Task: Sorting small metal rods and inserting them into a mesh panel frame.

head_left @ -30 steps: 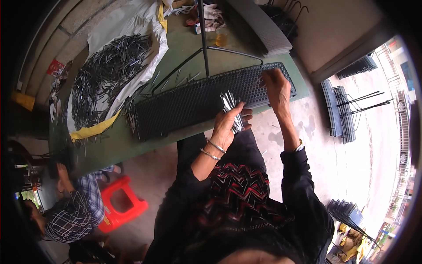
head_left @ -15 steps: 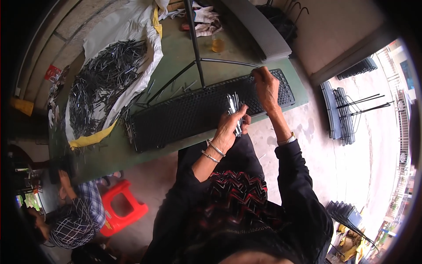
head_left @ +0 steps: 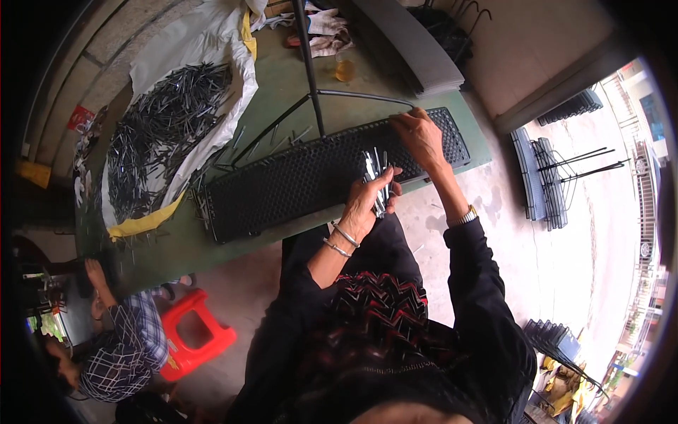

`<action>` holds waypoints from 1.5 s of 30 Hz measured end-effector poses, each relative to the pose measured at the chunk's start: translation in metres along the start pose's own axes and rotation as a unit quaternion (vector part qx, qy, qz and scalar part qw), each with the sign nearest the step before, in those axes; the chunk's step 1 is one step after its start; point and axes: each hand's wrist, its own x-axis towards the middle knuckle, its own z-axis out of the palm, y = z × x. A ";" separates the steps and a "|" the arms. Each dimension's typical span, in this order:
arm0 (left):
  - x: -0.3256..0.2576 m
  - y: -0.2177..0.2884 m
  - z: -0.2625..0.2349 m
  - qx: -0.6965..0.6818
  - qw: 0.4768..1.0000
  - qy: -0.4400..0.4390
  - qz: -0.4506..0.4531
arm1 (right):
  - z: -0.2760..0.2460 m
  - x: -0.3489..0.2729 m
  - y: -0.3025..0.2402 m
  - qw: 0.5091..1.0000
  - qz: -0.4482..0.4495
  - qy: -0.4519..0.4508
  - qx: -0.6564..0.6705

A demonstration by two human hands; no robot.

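Note:
My left hand [head_left: 363, 201] is closed round a bundle of thin shiny strips [head_left: 375, 164], their ends sticking up past the thumb. Beneath it lies a long black mesh panel [head_left: 296, 184] on the green table. Bent over the panel's far right part, my right hand [head_left: 424, 141] has its fingers pressed together beside the end of a thin black rod frame [head_left: 311, 71]. Whatever those fingertips hold is hidden. The rod frame stands along the panel's far edge, with one arm branching to each side.
A white sack [head_left: 244, 85] lies spread at the left, heaped with dark strips [head_left: 169, 106]. Grey sheets [head_left: 417, 53] are stacked at the back right, near a cup of amber liquid [head_left: 345, 69]. A person [head_left: 120, 353] sits lower left by a red stool [head_left: 185, 353].
My right hand has shifted slightly down and left from the rod's end, its fingers lower over the panel. My left hand still grips the strips. The other person's hand has moved up.

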 end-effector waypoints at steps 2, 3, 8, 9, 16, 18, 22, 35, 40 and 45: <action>-0.001 0.000 0.001 0.011 1.000 0.011 -0.007 | -0.015 -0.002 -0.008 1.000 0.023 0.017 0.003; -0.001 0.000 0.001 0.012 1.000 0.011 -0.007 | -0.027 -0.001 -0.008 0.990 0.052 -0.112 0.074; 0.000 0.000 0.001 0.024 1.000 0.001 0.005 | -0.046 -0.025 -0.030 0.888 0.117 -0.268 0.354; 0.000 0.001 0.002 0.023 1.000 0.000 0.005 | -0.046 -0.024 -0.027 0.888 0.117 -0.268 0.354; 0.006 0.002 0.004 0.025 0.999 0.008 -0.036 | -0.018 -0.002 -0.005 0.982 0.064 0.145 0.103; 0.009 0.003 0.005 0.027 0.998 0.004 -0.053 | -0.007 0.000 0.004 0.984 0.059 0.143 0.084; 0.012 0.003 0.002 0.024 0.998 -0.015 -0.062 | -0.001 0.007 0.004 0.989 0.052 0.121 0.061; 0.010 0.004 0.000 0.013 0.995 -0.039 -0.086 | 0.007 0.003 0.003 0.998 0.020 0.048 -0.024; 0.011 -0.002 0.002 0.029 0.996 -0.035 -0.071 | -0.002 -0.004 0.001 0.999 0.028 0.014 -0.016; 0.008 0.002 0.004 0.025 0.996 -0.045 -0.074 | -0.049 -0.018 -0.023 0.927 0.097 -0.245 0.267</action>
